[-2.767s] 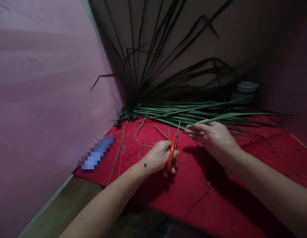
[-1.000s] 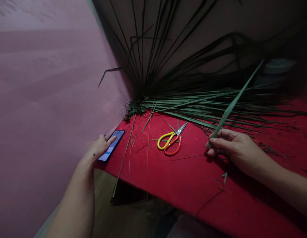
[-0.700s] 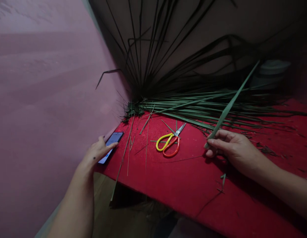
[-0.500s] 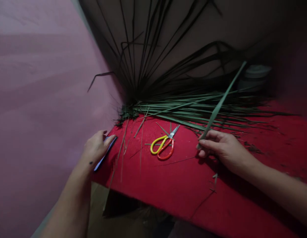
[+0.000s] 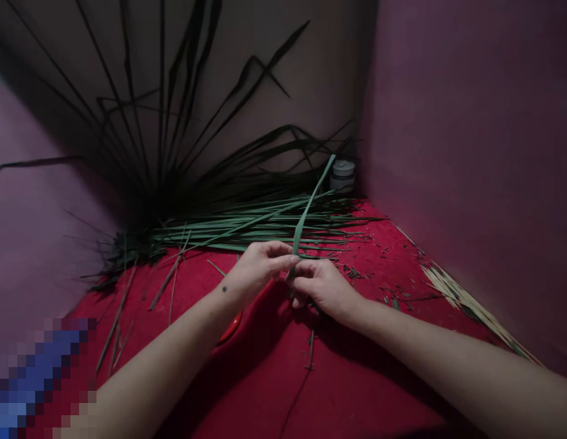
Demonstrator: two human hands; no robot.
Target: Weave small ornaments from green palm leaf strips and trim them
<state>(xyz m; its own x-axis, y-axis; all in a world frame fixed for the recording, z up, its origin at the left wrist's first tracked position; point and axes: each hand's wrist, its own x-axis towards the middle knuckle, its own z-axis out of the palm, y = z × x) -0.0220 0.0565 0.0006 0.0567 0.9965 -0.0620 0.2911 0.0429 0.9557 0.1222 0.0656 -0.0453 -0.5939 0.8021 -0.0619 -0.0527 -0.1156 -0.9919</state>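
A long green leaf strip (image 5: 303, 222) rises, leaning slightly right, from between my two hands. My left hand (image 5: 267, 268) pinches it near its lower end. Just below and touching, my right hand (image 5: 327, 289) has its fingers closed round the strip's base. Under my left wrist, part of the scissors' red handle (image 5: 231, 329) shows; the rest of the scissors is hidden. Behind my hands lies a bundle of green leaf strips (image 5: 247, 225) on the red tabletop (image 5: 265, 378).
Dark leaves (image 5: 160, 152) fan up against the back wall. A white lidded jar (image 5: 342, 175) stands in the back corner. Thin pale sticks (image 5: 475, 311) lie along the right wall, and leaf scraps (image 5: 354, 272) are scattered nearby. A blurred blue object (image 5: 46, 372) is at lower left.
My left hand has left the blue object and come right to the leaf strip, meeting my right hand. The view has turned right, bringing the right wall and pale sticks into sight.
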